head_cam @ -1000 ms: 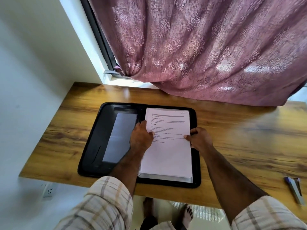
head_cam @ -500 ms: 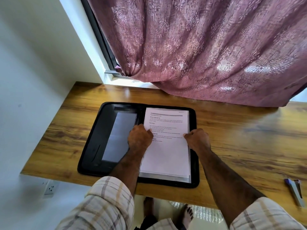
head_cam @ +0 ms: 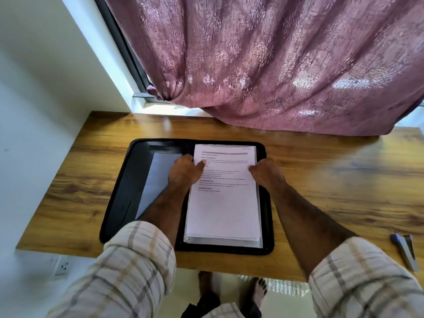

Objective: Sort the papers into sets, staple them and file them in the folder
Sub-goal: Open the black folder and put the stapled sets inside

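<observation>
A black zip folder (head_cam: 124, 193) lies open on the wooden desk. A stack of white printed papers (head_cam: 223, 210) lies in its right half, over a clear sleeve. My left hand (head_cam: 184, 172) grips the stack's left edge, thumb on top of the sheet. My right hand (head_cam: 266, 173) grips the right edge, thumb on the page. The fingers of both hands are curled under and hidden. A blue and grey stapler (head_cam: 405, 251) lies near the desk's right front edge, apart from both hands.
The wooden desk (head_cam: 332, 180) meets a white wall on the left. A mauve patterned curtain (head_cam: 275, 65) hangs over the desk's back edge. A wall socket (head_cam: 62, 267) sits below the desk at left. My bare feet stand under the front edge.
The papers have slid toward the top of the folder's right half, and both hands have moved up along with the stack's edges.
</observation>
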Available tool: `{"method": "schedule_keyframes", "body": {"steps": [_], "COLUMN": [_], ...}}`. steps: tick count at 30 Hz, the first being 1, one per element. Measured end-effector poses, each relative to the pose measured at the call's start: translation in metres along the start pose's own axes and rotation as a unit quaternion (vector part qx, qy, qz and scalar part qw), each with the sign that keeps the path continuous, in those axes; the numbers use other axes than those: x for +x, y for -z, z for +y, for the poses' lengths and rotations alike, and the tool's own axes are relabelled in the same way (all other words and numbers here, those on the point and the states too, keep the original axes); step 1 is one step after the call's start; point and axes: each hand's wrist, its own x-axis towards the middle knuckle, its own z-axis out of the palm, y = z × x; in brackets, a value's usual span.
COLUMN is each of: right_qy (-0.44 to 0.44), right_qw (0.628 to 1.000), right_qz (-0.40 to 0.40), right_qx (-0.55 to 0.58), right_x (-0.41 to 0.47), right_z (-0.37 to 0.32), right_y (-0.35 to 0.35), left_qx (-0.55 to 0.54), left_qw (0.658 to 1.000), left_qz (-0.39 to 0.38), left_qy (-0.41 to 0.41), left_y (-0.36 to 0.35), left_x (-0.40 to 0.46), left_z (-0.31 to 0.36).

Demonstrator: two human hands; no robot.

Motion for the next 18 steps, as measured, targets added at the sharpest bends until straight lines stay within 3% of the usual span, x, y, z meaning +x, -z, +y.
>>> {"method": "schedule_keyframes", "body": {"steps": [8, 18], "right_qy": [-0.003, 0.011], "right_qw": [0.999, 0.995], "right_qz": [0.043, 0.095], "right_qx": [-0.01, -0.009], "right_x": [0.0, -0.073], "right_z": [-0.007, 0.019], "right_y": [-0.004, 0.002], "left_qx": [0.032, 0.04], "left_qw": [0.999, 0.999], "left_qz": [-0.012, 0.02], "left_qy": [0.005, -0.012], "left_y": [0.003, 0.015], "left_x": [0.023, -0.034], "left_z": [-0.003, -0.022]}}
